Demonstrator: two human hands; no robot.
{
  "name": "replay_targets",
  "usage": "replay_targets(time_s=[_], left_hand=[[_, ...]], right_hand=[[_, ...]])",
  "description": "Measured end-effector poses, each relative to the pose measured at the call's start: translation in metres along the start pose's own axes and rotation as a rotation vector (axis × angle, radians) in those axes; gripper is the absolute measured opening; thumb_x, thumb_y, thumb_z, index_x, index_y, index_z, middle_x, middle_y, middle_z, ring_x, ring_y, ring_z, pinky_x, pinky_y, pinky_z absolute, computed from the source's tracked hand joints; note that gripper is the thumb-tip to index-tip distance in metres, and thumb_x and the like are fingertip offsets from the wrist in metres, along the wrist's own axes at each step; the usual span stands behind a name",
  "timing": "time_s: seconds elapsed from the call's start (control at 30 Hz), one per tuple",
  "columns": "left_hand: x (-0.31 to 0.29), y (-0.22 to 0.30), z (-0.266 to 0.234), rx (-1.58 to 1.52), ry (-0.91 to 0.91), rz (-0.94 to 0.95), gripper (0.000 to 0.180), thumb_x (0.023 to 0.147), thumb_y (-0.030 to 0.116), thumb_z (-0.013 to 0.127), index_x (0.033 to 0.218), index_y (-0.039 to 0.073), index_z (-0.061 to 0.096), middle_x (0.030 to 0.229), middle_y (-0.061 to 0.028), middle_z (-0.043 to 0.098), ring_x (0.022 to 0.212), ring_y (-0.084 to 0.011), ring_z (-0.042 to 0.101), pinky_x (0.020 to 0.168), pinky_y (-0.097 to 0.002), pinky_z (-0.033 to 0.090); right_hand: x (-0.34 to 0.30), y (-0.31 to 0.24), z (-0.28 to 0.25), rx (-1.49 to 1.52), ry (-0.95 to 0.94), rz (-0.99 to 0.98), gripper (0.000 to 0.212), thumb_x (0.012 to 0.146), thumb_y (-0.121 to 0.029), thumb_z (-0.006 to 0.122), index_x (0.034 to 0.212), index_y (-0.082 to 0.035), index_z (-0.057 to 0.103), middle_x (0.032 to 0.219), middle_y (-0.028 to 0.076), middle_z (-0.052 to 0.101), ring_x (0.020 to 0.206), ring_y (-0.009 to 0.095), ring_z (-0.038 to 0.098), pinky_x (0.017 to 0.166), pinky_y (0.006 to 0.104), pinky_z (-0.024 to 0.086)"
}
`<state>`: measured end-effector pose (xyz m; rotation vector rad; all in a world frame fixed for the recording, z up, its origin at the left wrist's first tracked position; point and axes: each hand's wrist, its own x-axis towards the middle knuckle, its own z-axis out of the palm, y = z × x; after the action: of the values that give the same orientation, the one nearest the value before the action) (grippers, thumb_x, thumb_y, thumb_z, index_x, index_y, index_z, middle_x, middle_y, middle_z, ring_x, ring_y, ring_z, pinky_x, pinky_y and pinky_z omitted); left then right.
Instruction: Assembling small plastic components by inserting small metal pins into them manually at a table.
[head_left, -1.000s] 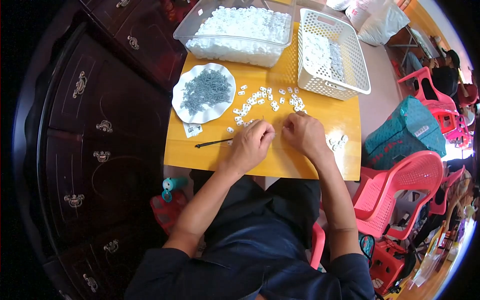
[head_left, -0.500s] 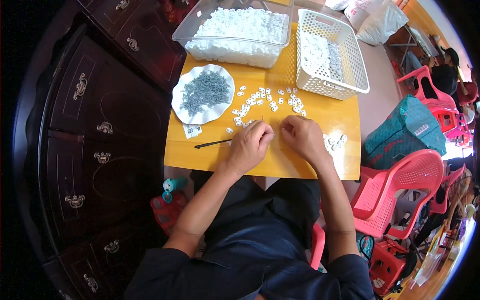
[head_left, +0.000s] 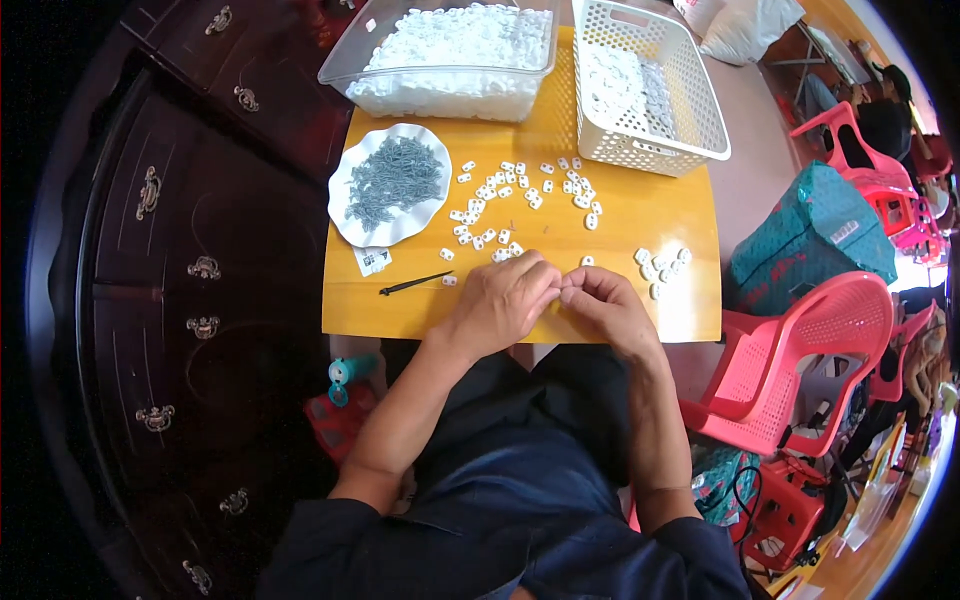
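Observation:
My left hand point(head_left: 505, 302) and my right hand point(head_left: 612, 308) meet over the front of the yellow table, fingertips pinched together. Whatever lies between them is too small and hidden to make out. Beyond my hands are scattered many small white oval pieces point(head_left: 487, 192) with two dark holes each. One white piece point(head_left: 587, 261) lies just past my right fingers, and a loose group point(head_left: 664, 274) is to the right. A thin black stick point(head_left: 415, 284) rests left of my left hand. Grey screws point(head_left: 395, 185) are heaped on a white wavy-edged plate point(head_left: 378, 238).
A clear plastic bin point(head_left: 440, 98) full of white pieces stands at the back, beside a white perforated basket point(head_left: 650, 155) holding more. Dark drawers point(head_left: 200, 230) flank the table's left. A teal bag point(head_left: 815, 235) and a pink chair point(head_left: 800, 350) are on the right.
My hands have come together, fingertips now touching where a gap was before. The view has shifted slightly, so the table contents appear a little higher and further left.

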<state>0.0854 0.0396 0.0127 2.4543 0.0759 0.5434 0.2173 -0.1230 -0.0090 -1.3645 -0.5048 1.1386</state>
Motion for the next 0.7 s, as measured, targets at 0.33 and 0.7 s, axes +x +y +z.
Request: replay_targets(time_s=[0.33,0.7], left_hand=[[0.004,0.006,0.0,-0.174,0.082,0.043,0.016,0.085,-0.003,0.072,0.099,0.004,0.068,0.087,-0.0107,0.069,0.074,-0.0282,0.069,0.065,-0.0354,0.055],[-0.002,0.001,0.007,-0.275,0.188,-0.164,0.006,0.092,0.0,0.068,0.097,0.0,0.065,0.084,-0.0094,0.067,0.068,-0.0166,0.065,0.059,-0.028,0.051]], right_hand=[[-0.002,0.0,0.006,0.17,0.051,0.023,0.006,0.099,-0.015,0.068,0.097,-0.009,0.066,0.078,-0.008,0.057,0.062,0.001,0.045,0.053,0.0176,0.032],[0.0,0.01,0.013,0.363,0.089,0.016,0.014,0.1,-0.019,0.07,0.105,-0.007,0.066,0.087,-0.004,0.063,0.069,0.004,0.054,0.063,0.0183,0.044]])
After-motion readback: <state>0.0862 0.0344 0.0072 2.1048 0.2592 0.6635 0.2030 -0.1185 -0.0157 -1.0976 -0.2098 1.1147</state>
